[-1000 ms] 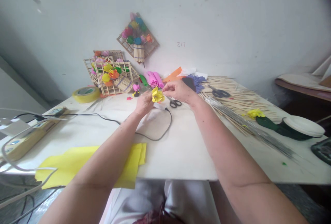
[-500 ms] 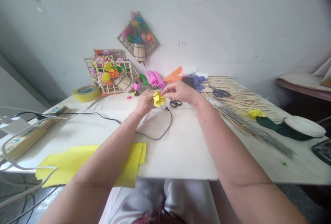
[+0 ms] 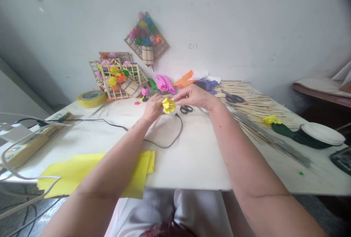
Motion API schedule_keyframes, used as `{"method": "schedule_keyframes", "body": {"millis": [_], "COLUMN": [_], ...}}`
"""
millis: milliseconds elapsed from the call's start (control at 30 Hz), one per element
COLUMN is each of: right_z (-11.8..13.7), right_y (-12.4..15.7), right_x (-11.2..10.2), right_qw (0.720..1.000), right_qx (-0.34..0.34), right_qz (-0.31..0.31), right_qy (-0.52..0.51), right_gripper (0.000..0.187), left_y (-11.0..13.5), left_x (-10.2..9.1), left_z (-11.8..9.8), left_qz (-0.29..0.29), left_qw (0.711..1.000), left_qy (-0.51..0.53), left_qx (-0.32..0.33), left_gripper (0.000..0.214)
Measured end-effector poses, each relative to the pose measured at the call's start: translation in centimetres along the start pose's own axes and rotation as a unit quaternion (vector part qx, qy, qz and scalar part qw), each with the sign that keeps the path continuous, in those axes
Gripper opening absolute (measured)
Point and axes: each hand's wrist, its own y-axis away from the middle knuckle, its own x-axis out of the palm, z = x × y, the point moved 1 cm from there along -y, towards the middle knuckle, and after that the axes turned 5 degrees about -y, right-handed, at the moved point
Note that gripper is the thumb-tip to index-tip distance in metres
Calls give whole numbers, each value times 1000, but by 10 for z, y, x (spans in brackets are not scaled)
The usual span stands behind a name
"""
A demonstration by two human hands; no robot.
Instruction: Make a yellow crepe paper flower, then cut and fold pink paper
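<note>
A small yellow paper flower (image 3: 168,105) is held over the white table (image 3: 192,156) between both hands. My left hand (image 3: 153,107) is closed round its left side and base. My right hand (image 3: 195,96) pinches the flower's right edge with thumb and forefinger, the other fingers loosely curled. Small black scissors (image 3: 186,109) lie on the table just behind the flower, and a black cable (image 3: 164,144) loops below the hands.
Yellow paper sheets (image 3: 90,173) hang over the near edge. Wooden lattice frames with paper flowers (image 3: 120,78) lean at the back, beside a tape roll (image 3: 91,99). Bamboo sticks (image 3: 255,107), larger scissors (image 3: 232,98), another yellow flower (image 3: 270,120) and a white plate (image 3: 322,133) lie right.
The flower has sunk a little and turned between the fingers; my right hand has shifted slightly right and lower. The rest of the table is unchanged.
</note>
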Motion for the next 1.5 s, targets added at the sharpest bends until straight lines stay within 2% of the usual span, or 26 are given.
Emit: {"method": "schedule_keyframes", "body": {"millis": [467,667,900,1167,1500], "right_z": [-2,-4,-3,-2,-14], "right_y": [-2,-4,-5,-5,-11], "right_x": [2,3,4,7,8], "right_qw": [1000,999,997,994,987], "right_qx": [2,-16,-35,-40,-49], "right_qz": [-15,-14,-24,-78,-127], "right_qy": [17,27,66,67,87], "right_gripper": [17,19,20,21,19], "left_y": [-3,-1,0,1,2], "left_x": [4,6,10,10,14], "left_z": [-2,-1,2,0,0], "left_qz": [0,-5,-15,-17,-15], "left_qw": [998,997,993,990,988], "left_qy": [60,77,116,142,153], "left_qx": [12,-1,14,-6,-11], "left_gripper": [16,15,15,22,27]}}
